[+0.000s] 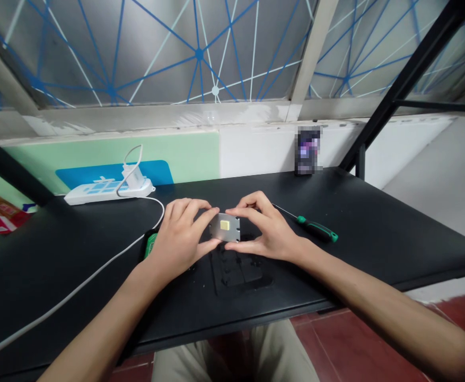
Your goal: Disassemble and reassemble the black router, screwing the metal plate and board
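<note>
Between both hands, above the desk, is a small silvery metal plate (pixel 216 231) with notched edges and a pale yellow pad (pixel 225 225) near its middle. My left hand (pixel 182 233) pinches the plate's left end between thumb and fingers. On the right end, my right hand (pixel 268 225) grips it by the top and bottom edges. Beneath the hands lies a black plastic housing (pixel 240 270) with moulded recesses, hard to make out against the dark desktop. A green circuit board (pixel 150 244) in a black frame shows partly behind my left hand.
Right of my right hand rests a green-and-black screwdriver (pixel 317 229). A white power strip (pixel 108 191) with a plugged-in charger (pixel 132 176) stands at the back left, its white cable (pixel 97 278) crossing the desk. A red-brown packet (pixel 1 212) lies far left; a pixelated upright object (pixel 307 151) leans on the wall.
</note>
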A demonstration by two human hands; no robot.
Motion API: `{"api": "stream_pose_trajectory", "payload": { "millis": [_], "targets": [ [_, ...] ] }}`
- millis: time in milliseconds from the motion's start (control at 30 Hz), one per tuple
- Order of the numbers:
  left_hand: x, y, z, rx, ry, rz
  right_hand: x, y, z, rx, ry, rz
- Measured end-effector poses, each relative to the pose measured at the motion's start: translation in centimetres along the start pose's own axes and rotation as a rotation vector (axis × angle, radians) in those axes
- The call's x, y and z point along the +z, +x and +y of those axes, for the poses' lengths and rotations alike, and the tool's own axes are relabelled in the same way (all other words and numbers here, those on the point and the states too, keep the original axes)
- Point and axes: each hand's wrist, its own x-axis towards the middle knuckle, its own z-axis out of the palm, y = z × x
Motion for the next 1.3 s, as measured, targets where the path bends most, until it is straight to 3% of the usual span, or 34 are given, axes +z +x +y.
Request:
{"api": "stream_pose_trajectory", "payload": {
  "millis": [967, 1300],
  "targets": [
    [-0.2, 0.0, 0.9, -0.014, -0.075, 0.013, -0.2, 0.3, -0.9, -0.073, -0.066, 0.018],
    [-0.5, 0.5, 1.1, -0.31, -0.427, -0.042, 0.3, 0.1, 0.1, 0.174, 0.15, -0.118]
  ]
}}
